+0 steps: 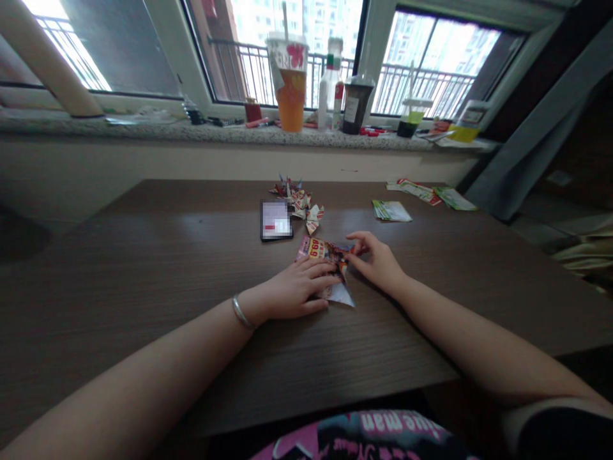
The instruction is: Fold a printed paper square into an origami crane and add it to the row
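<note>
The printed sheet (329,250) lies on the counter (191,275), under the left hand (304,287), which is spread flat. At the sheet's two o'clock edge, the right hand (376,260) has bent fingers; I cannot tell whether they grip it. From the sheet, the screen device (276,220) is toward ten o'clock, the folded papers (301,202) toward eleven.

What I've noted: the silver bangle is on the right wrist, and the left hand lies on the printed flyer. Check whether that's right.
Not quite: the head view shows the silver bangle on the left wrist; the left hand does lie on the printed flyer.
</note>
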A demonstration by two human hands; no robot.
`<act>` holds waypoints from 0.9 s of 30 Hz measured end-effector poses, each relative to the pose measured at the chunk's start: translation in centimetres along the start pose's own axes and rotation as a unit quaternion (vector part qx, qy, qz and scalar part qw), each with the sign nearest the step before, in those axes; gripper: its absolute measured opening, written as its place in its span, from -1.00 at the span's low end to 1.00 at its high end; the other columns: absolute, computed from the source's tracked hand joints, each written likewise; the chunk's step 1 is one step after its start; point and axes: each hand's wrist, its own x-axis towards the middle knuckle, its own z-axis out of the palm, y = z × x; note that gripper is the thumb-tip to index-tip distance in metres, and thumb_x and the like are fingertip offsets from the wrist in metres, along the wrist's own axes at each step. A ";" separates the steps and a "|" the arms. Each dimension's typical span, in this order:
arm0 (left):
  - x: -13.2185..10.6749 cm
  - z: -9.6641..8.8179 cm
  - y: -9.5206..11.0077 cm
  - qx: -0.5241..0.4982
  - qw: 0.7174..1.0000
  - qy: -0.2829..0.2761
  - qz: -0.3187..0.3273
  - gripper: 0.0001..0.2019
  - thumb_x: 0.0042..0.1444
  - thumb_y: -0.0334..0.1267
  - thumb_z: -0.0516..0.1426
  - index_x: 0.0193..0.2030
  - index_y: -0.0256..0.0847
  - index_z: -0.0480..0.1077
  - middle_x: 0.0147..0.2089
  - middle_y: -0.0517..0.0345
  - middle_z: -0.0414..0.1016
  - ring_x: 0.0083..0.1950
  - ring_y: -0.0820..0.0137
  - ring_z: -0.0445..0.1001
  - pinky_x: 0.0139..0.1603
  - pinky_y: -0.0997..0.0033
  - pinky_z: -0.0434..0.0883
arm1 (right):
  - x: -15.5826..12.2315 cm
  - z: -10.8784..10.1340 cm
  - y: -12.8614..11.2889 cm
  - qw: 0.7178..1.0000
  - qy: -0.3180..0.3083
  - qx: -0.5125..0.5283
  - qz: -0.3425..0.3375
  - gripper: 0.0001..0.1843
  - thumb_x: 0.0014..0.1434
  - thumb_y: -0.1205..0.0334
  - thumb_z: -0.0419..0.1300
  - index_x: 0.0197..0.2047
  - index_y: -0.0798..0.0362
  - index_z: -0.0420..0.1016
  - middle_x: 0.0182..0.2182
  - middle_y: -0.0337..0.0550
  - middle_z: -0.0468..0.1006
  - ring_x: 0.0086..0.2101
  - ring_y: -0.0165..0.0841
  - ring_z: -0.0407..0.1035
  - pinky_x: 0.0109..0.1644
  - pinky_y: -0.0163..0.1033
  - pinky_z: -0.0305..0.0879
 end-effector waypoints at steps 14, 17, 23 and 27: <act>0.1 0.0 0.0 -0.017 1.000 0.004 -0.005 -0.49 0.24 -0.04 0.08 0.30 -0.09 0.18 0.36 0.00 0.17 0.41 0.12 0.04 0.39 -0.02 -0.03 | 0.1 0.2 -0.3 0.992 -0.057 -0.057 0.099 -0.79 0.10 0.13 0.20 -0.49 0.03 0.38 -0.57 -0.26 0.46 -0.53 -0.42 0.29 -0.44 -0.31 0.18; 0.2 -0.1 0.0 -0.010 1.000 0.007 -0.007 -0.48 0.23 -0.02 0.08 0.30 -0.09 0.20 0.35 0.00 0.19 0.40 0.07 0.04 0.38 -0.05 -0.03 | 0.0 0.3 -0.1 0.989 -0.076 -0.062 0.110 -0.85 0.06 0.16 0.23 -0.45 0.04 0.41 -0.55 -0.25 0.49 -0.52 -0.42 0.32 -0.46 -0.33 0.18; 0.1 -0.2 0.1 -0.016 1.000 0.018 -0.010 -0.50 0.22 -0.02 0.08 0.27 -0.09 0.23 0.34 -0.07 0.16 0.36 0.08 0.11 0.36 -0.02 0.05 | 0.0 0.3 0.3 0.985 -0.127 -0.054 0.100 -0.85 0.07 0.15 0.23 -0.32 0.05 0.48 -0.49 -0.25 0.51 -0.50 -0.42 0.32 -0.45 -0.33 0.17; 0.0 -0.2 0.2 -0.029 0.999 0.027 -0.034 -0.49 0.18 -0.02 0.12 0.25 -0.07 0.25 0.33 -0.06 0.13 0.34 0.04 0.12 0.35 -0.03 0.09 | 0.0 0.2 0.5 0.984 -0.140 -0.052 0.101 -0.81 0.08 0.10 0.24 -0.34 0.06 0.47 -0.52 -0.26 0.49 -0.53 -0.44 0.28 -0.49 -0.34 0.12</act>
